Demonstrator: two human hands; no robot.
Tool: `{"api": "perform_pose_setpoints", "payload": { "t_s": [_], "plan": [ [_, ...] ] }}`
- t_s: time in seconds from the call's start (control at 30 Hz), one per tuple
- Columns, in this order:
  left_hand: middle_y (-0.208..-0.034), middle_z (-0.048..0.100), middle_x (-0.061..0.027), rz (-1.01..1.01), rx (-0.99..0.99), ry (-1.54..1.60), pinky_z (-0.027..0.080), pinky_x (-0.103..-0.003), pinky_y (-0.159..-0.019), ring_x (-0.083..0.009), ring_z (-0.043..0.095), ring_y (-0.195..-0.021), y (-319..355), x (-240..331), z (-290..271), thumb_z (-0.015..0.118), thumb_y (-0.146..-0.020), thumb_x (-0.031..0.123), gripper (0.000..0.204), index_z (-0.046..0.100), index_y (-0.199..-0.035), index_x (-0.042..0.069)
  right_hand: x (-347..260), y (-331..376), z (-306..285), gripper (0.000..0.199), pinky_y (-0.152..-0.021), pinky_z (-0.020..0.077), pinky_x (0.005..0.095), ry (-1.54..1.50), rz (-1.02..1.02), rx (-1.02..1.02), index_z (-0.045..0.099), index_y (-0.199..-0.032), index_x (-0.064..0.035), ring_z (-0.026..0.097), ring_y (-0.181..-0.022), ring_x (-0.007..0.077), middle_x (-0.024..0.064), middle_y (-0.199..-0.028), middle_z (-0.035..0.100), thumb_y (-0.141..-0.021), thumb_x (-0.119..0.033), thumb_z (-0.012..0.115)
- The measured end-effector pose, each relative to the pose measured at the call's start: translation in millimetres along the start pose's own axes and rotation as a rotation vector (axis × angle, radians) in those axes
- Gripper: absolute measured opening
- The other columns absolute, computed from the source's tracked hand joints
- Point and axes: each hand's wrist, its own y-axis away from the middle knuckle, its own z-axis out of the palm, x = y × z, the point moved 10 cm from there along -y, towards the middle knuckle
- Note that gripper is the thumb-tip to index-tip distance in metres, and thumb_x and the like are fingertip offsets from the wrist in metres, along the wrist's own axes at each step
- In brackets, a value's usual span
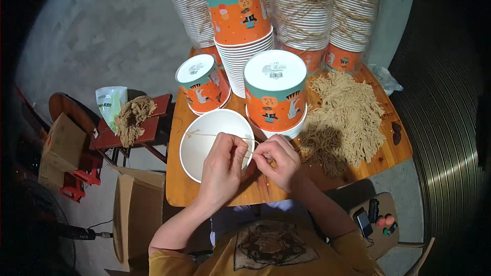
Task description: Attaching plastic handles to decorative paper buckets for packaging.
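A white-lined paper bucket point(198, 156) lies tipped toward me on the wooden table, its open mouth facing up. A thin tan cord point(204, 134) crosses that mouth from the far left side of the rim to my hands. My left hand point(225, 161) is closed, thumb and forefinger pinching the cord at the bucket's right edge. Close beside it, my right hand point(279, 159) also pinches the cord. The fingertips nearly meet, and they hide the exact spot where the cord passes the rim.
Behind stand inverted orange-and-green buckets point(275, 105), a shorter stack point(202, 89), and a tall stack point(240, 20). Bagged bucket stacks point(302, 10) line the back. A heap of tan cords point(350, 117) lies right on the table point(245, 192). A cardboard box point(138, 214) stands lower left.
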Motion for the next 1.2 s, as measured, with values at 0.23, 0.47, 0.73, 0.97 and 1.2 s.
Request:
{"api": "perform_pose_setpoints", "payload": {
  "t_s": [0.23,0.47,0.73,0.97,1.2],
  "plan": [
    [-0.082,0.051,-0.0158,0.154,0.015,-0.154,0.044,-0.041,-0.066,-0.0349,0.055,-0.075,6.3,6.5,-9.0,0.059,-0.088,0.011,0.016,0.049,-0.093,0.0,-5.5,-0.6,9.9,0.021,-0.064,0.0453,0.0344,0.077,-0.036,-0.108,0.054,-0.09,-0.0023,0.055,-0.073,0.0252,0.0097,-0.08,0.053,-0.075,0.003,0.066],
    [-0.079,0.054,-0.0094,0.395,-0.349,-0.482,0.044,-0.038,-0.076,-0.0285,0.058,-0.079,44.2,13.7,-16.6,0.067,-0.081,0.027,0.027,0.055,-0.092,0.006,-23.0,-18.8,7.3,0.017,-0.062,0.0438,0.0325,0.213,-0.246,-0.26,0.06,-0.083,-0.0059,0.054,-0.073,0.0238,0.0072,-0.081,0.056,-0.071,-0.004,0.073],
    [-0.081,0.054,-0.0016,-0.111,-0.118,0.314,0.042,-0.029,-0.073,-0.0138,0.053,-0.081,45.5,-54.5,-112.3,0.061,-0.087,0.018,0.016,0.058,-0.093,0.003,-3.3,-34.8,36.7,0.011,-0.064,0.0438,0.0285,-0.162,0.131,-0.477,0.059,-0.09,-0.0047,0.055,-0.069,0.0175,0.0045,-0.076,0.053,-0.087,-0.014,0.063],
    [-0.098,0.062,-0.0046,-0.323,0.067,0.862,0.054,-0.027,-0.072,-0.0137,0.062,-0.083,-32.0,-128.0,-139.5,0.057,-0.092,0.019,0.023,0.056,-0.111,0.005,12.3,-21.3,94.3,0.07,-0.095,0.0368,0.0313,-0.732,0.324,-0.336,0.028,-0.138,-0.0065,0.043,-0.11,0.0188,0.0094,-0.119,0.039,-0.084,-0.024,0.068],
    [-0.125,0.056,-0.0146,-0.151,0.171,1.128,0.054,-0.04,-0.086,-0.0255,0.06,-0.106,-129.3,-204.7,-165.2,0.047,-0.094,0.035,0.048,0.048,-0.129,0.002,32.8,-111.1,108.8,0.064,-0.105,0.0312,0.0413,-0.2,0.09,0.053,0.035,-0.138,-0.0065,0.034,-0.129,0.0335,0.0146,-0.132,0.035,-0.082,-0.018,0.065]
  ]
}}
